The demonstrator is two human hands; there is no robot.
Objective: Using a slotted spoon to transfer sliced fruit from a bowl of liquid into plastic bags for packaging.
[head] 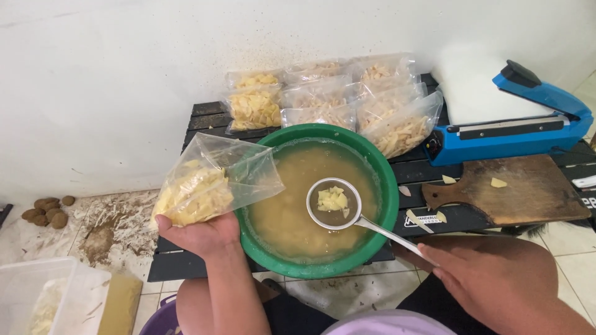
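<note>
Left hand cups clear bag of pale slices from below, beside green basin. Right hand grips strainer ladle, slices in bowl, above cloudy water. Filled bags stacked behind on slatted worktop; blue sealer right.

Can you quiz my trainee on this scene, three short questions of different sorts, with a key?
1. True or false: the left hand holds an empty plastic bag.
2. Which tool does the right hand hold over the green basin: A knife, B strainer ladle, C tongs?
3. What colour is the heat sealer beside the cutting board?

Key: 1 false, it holds yellow slices; 2 B; 3 blue.
</note>
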